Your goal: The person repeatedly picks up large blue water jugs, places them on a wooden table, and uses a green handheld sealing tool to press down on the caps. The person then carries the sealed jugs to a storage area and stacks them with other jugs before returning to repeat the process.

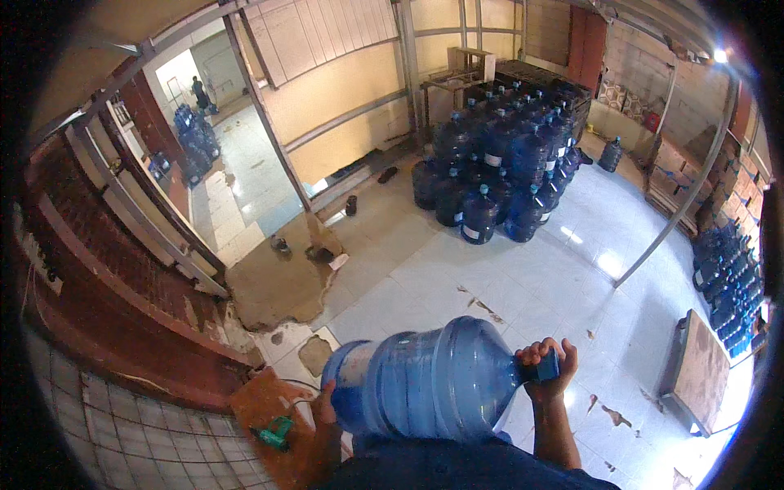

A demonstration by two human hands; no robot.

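Note:
A large clear-blue water jug (429, 380) lies on its side across the front of my body, its base to the left and its neck to the right. My right hand (552, 372) is wrapped around the neck, close to the dark blue cap (542, 367). At the other end, my left hand (325, 403) supports the base, with most of its fingers hidden behind the jug. Below my left hand, a green tool-like object (275, 434) rests on a brown board (247, 401).
Filled jugs (480, 216) are stacked in layers ahead, and a single jug (610, 154) stands farther right. More jugs (727, 282) line the right wall near a low wooden-topped table (702, 371). A slanted pole (678, 208) crosses the right side. Broken floor (282, 282) lies by the left doorway.

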